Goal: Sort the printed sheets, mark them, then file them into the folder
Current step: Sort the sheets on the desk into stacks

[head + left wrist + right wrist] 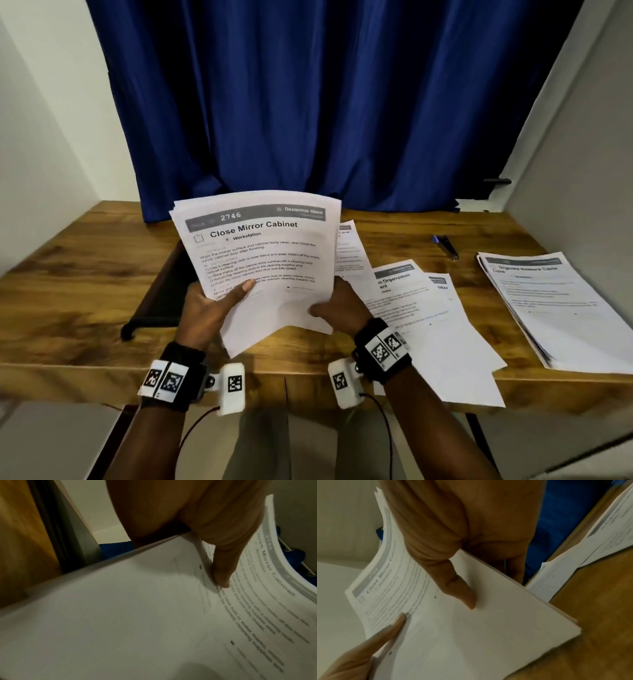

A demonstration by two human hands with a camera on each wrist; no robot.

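Observation:
I hold a stack of printed sheets (260, 246) tilted up above the wooden table (85, 274); the top page reads "Close Mirror Cabinet". My left hand (212, 305) grips the stack's lower left, thumb (221, 572) pressed on the text. My right hand (337, 308) grips the lower right edge, thumb (462, 595) on the blank part of the page. The left thumb (397, 623) also shows in the right wrist view. A dark folder (164, 291) lies on the table behind the stack, mostly hidden.
Several loose printed sheets (421, 308) are fanned on the table right of my hands. Another pile of sheets (555, 305) lies at the far right. A pen with a blue cap (445, 246) rests near the back. A blue curtain (325, 102) hangs behind.

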